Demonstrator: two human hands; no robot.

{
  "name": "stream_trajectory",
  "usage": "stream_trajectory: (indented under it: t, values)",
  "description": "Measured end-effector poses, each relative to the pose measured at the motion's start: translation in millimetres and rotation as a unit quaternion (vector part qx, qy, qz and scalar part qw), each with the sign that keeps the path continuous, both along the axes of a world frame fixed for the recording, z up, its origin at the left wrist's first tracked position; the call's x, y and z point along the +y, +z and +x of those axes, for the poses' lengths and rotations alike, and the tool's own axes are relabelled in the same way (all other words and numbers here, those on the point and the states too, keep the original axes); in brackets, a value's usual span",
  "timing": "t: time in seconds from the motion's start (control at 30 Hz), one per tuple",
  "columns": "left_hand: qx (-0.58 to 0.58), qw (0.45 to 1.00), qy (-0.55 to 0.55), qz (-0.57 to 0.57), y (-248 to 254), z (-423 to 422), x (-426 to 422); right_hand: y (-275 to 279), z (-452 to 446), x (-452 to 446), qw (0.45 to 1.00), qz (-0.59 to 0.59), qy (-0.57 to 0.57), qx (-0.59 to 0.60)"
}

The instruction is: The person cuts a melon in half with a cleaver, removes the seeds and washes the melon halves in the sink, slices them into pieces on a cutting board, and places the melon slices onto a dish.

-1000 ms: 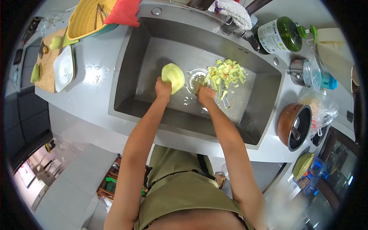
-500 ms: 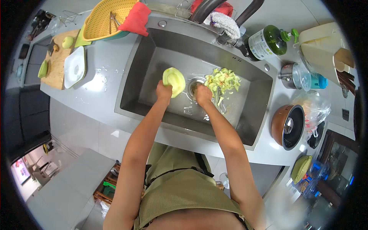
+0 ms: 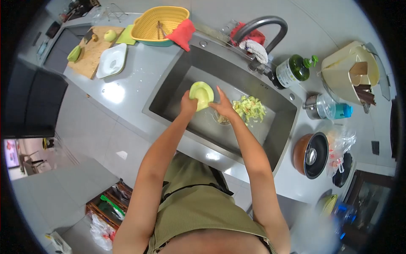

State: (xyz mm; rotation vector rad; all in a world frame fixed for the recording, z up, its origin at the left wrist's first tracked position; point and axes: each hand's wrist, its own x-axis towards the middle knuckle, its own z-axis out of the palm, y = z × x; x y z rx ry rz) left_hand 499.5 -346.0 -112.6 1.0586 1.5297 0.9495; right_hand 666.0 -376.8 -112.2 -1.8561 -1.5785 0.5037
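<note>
Over the sink (image 3: 175, 86), my left hand (image 3: 188, 103) grips a pale green, thick-walled melon half (image 3: 198, 94) with its hollow side turned up. My right hand (image 3: 223, 105) is just to the right of it, thumb and fingers spread, the thumb close to the melon's lower edge; whether it touches I cannot tell. A heap of yellow-green peelings (image 3: 250, 109) lies on the sink floor beyond my right hand. Wet scraps at the drain (image 3: 221, 119) are partly hidden behind that hand.
Left of the sink are a white dish (image 3: 112, 61), a cutting board (image 3: 90, 57) and a yellow basket (image 3: 148, 27). A faucet (image 3: 281, 31) and a soap bottle (image 3: 296, 70) stand behind. A brown pot (image 3: 301, 154) sits right.
My right hand has left the drain, opened and come up beside the melon half. My left hand still holds the melon half. The camera view has shifted and turned.
</note>
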Motion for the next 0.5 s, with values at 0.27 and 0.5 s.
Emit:
stream_trajectory:
  t: [0.27,0.5]
  values:
    - [0.032,0.938,-0.05,0.343,95,-80,26,65,-98,62,0.979,0.074,0.097,0.164]
    - [0.058,0.934,0.045,0.349,130,-263,88,136,-293,129,0.958,0.153,0.157,0.186]
